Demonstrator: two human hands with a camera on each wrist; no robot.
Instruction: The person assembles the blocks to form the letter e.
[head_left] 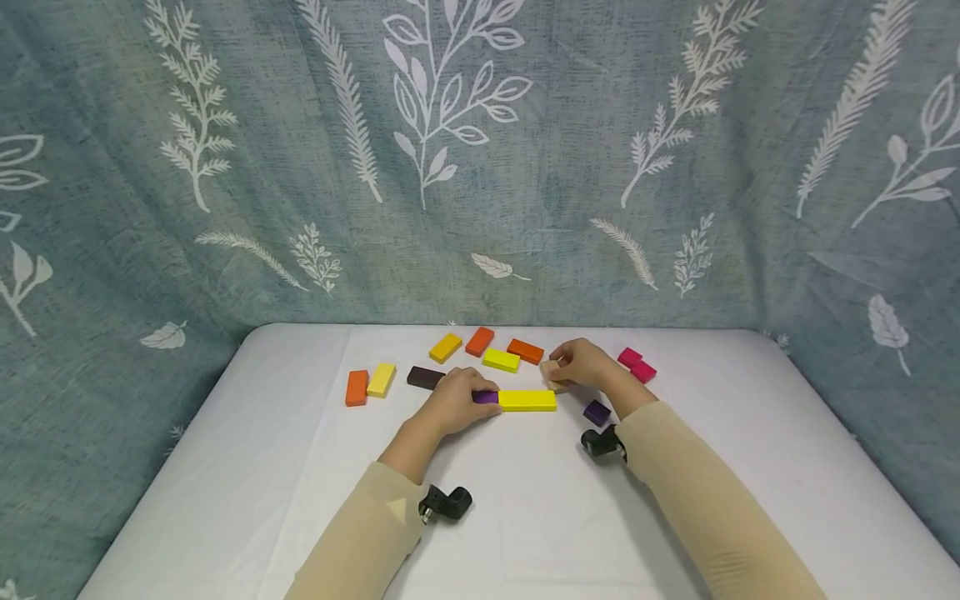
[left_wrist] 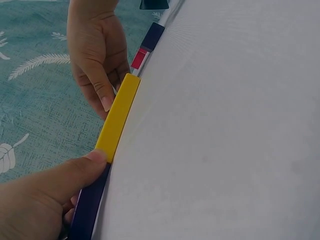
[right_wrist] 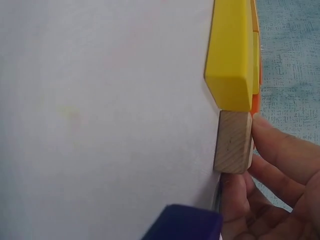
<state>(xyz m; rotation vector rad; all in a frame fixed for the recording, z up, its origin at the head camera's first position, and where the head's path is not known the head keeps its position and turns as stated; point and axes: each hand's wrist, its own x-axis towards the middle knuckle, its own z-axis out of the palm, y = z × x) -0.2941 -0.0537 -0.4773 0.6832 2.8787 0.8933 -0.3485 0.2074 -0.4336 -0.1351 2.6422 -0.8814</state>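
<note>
My left hand grips a purple block lying on the white table, with the thumb on its near side at the joint with a long yellow block. In the left wrist view the purple block and yellow block line up end to end. The right hand pinches a plain wooden block just behind the yellow block's right end. Seen from the right wrist, the thumb and fingers hold the wooden block from its far side.
A dark purple block lies near the right wrist, two red blocks beyond it. Along the back are orange, bright yellow and other blocks. A dark brown block lies behind the left hand, an orange one farther left.
</note>
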